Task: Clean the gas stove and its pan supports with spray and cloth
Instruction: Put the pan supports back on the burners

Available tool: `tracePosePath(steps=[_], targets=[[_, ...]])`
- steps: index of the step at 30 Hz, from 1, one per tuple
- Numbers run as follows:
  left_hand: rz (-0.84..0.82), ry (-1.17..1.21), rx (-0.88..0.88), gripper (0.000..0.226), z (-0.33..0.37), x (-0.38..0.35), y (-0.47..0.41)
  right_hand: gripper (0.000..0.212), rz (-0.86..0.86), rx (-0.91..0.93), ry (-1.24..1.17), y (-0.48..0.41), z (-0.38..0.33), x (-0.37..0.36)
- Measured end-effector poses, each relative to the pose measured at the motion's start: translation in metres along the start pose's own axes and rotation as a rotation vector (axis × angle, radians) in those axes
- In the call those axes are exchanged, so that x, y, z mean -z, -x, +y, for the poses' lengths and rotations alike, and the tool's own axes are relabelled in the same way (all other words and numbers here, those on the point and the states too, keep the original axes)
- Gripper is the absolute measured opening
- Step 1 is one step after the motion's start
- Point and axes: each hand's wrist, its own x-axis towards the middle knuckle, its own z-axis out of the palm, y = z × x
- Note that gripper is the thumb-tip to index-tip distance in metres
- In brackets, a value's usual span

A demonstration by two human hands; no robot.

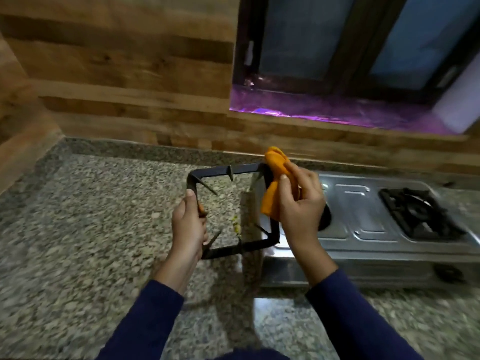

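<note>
A square black pan support [220, 170] is lifted above the counter, just left of the steel gas stove [363, 216]. My left hand [188, 224] grips the support's left bar. On the support's right bar my right hand [301, 203] holds a bunched orange cloth [275, 178]. A second black pan support [418, 211] sits on the stove's right burner. The left burner is mostly hidden behind my right hand. No spray bottle is in view.
The speckled granite counter [91, 216] stretches left and in front of the stove. A wood-panel wall [130, 74] runs along the back and the left side. A dark window [363, 42] with a purple-lit sill is at the upper right.
</note>
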Motion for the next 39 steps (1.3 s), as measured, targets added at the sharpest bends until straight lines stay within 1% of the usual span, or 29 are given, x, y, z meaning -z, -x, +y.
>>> tracePosePath(steps=[1,2,4,6,7,8,9,10,11,13,14,15,17,18,20,22,23,24,26,28,29,30,31,32,34,37,39], targets=[[-0.017,-0.015,-0.036,0.045,0.0,-0.012,0.007,0.03,-0.016,-0.041,0.015,-0.006,0.002,0.005],[-0.038,-0.035,-0.079,0.046,-0.002,-0.039,0.017,0.03,-0.048,-0.072,0.05,-0.017,0.01,0.026],[-0.03,-0.095,-0.136,0.046,-0.006,-0.069,0.03,0.023,-0.134,-0.151,0.085,-0.03,0.021,0.05],[-0.023,-0.16,-0.174,0.044,-0.012,-0.103,0.046,0.008,-0.14,-0.258,-0.065,-0.037,0.028,0.083],[-0.033,-0.15,-0.176,0.044,-0.015,-0.121,0.054,0.007,-0.086,-0.249,-0.145,-0.039,0.031,0.101],[-0.046,-0.132,-0.176,0.045,-0.019,-0.133,0.057,0.013,-0.014,-0.176,-0.168,-0.04,0.031,0.108],[-0.072,-0.122,-0.176,0.048,-0.022,-0.148,0.064,0.022,0.049,-0.075,-0.141,-0.042,0.034,0.118],[-0.099,-0.118,-0.191,0.049,-0.026,-0.164,0.071,0.028,0.064,0.03,-0.094,-0.046,0.039,0.127],[-0.137,-0.118,-0.204,0.049,-0.031,-0.185,0.081,0.032,0.026,0.129,-0.01,-0.052,0.048,0.14],[-0.202,-0.137,-0.195,0.049,-0.042,-0.21,0.092,0.034,-0.16,0.262,0.199,-0.062,0.065,0.153],[-0.227,-0.154,-0.183,0.05,-0.049,-0.221,0.095,0.033,-0.228,0.268,0.256,-0.066,0.074,0.163],[-0.243,-0.169,-0.181,0.05,-0.055,-0.23,0.099,0.031,-0.247,0.258,0.256,-0.068,0.08,0.173],[-0.271,-0.208,-0.232,0.049,-0.064,-0.25,0.108,0.03,-0.166,0.241,0.204,-0.068,0.092,0.198],[-0.286,-0.219,-0.275,0.047,-0.065,-0.255,0.112,0.033,-0.138,0.246,0.196,-0.066,0.094,0.205],[-0.316,-0.274,-0.312,0.047,-0.07,-0.274,0.124,0.038,-0.217,0.249,0.238,-0.067,0.108,0.223],[-0.32,-0.303,-0.244,0.048,-0.078,-0.287,0.131,0.038,-0.317,0.127,0.234,-0.068,0.123,0.239],[-0.319,-0.299,-0.21,0.049,-0.084,-0.291,0.133,0.035,-0.321,0.053,0.196,-0.068,0.128,0.25],[-0.319,-0.299,-0.188,0.05,-0.089,-0.295,0.134,0.032,-0.279,-0.013,0.146,-0.066,0.132,0.263],[-0.305,-0.306,-0.158,0.05,-0.094,-0.3,0.135,0.024,-0.092,-0.169,-0.021,-0.056,0.141,0.291],[-0.267,-0.265,-0.068,0.049,-0.097,-0.304,0.138,0.019,0.205,-0.372,-0.194,-0.036,0.155,0.325],[-0.261,-0.231,-0.016,0.049,-0.098,-0.306,0.139,0.017,0.358,-0.471,-0.22,-0.026,0.168,0.341],[-0.262,-0.195,0.032,0.049,-0.099,-0.307,0.139,0.013,0.47,-0.562,-0.2,-0.015,0.182,0.355],[-0.267,-0.161,0.069,0.049,-0.1,-0.308,0.139,0.01,0.53,-0.647,-0.154,-0.003,0.199,0.367],[-0.273,-0.135,0.097,0.048,-0.102,-0.31,0.139,0.01,0.547,-0.715,-0.091,0.009,0.217,0.377],[-0.298,-0.108,0.14,0.047,-0.105,-0.313,0.144,0.014,0.503,-0.801,0.031,0.036,0.251,0.39],[-0.333,-0.113,0.196,0.044,-0.114,-0.32,0.153,0.008,0.396,-0.898,0.177,0.072,0.29,0.394],[-0.351,-0.118,0.228,0.043,-0.119,-0.321,0.159,0.012,0.293,-0.979,0.237,0.088,0.304,0.388]])
